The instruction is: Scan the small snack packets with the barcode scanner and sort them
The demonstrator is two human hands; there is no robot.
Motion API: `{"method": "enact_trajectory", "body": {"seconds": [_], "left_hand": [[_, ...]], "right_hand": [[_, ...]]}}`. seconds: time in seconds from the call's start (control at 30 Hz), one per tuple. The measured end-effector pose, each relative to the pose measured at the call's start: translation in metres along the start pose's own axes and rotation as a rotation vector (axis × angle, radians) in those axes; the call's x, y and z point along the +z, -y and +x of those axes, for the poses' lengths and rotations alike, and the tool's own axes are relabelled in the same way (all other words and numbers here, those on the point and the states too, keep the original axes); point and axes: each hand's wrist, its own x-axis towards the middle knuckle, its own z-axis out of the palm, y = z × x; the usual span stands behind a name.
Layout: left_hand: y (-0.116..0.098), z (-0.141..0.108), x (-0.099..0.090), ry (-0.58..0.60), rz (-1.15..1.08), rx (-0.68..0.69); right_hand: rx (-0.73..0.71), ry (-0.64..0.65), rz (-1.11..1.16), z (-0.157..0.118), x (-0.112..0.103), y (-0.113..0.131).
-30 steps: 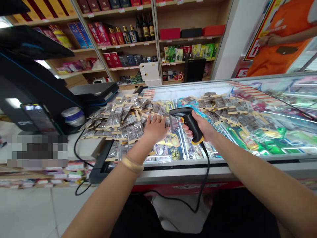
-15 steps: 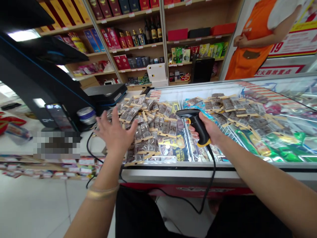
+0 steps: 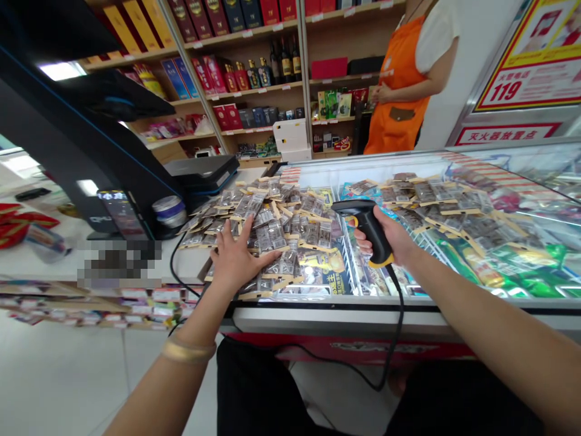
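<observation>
My left hand [image 3: 238, 257] lies spread, palm down, over the near left side of a heap of small clear packets with tan strips [image 3: 271, 235]. Its fingers point away from me and appear to rest on the packets. In my right hand [image 3: 393, 236] is a black and yellow barcode scanner [image 3: 370, 233], its head turned to the left above the freezer's glass top. From the scanner's grip a black cable [image 3: 399, 327] hangs down in front of the freezer. A second heap of similar packets [image 3: 436, 197] lies farther right on the glass.
At the left stand a black checkout terminal [image 3: 82, 133], a phone [image 3: 121, 212] and a round blue-white container [image 3: 169, 212]. Bagged goods [image 3: 490, 266] show through the freezer glass. Behind it, a person in an orange apron [image 3: 394, 115] stands beside shelves of boxes and bottles.
My left hand has come down and to the right, from above the packets onto the heap. My right hand still holds the scanner. The person in the apron appears farther left.
</observation>
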Motion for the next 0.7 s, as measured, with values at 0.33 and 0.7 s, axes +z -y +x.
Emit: {"method": "enact_trajectory", "body": {"seconds": [0.33, 0.7], "left_hand": [[0.005, 0.003, 0.000, -0.072, -0.030, 0.024], [-0.012, 0.024, -0.013, -0.415, -0.227, 0.250]], "right_hand": [[-0.032, 0.041, -0.039, -0.002, 0.000, 0.001], [-0.071, 0.032, -0.005, -0.009, 0.003, 0.013]]}}
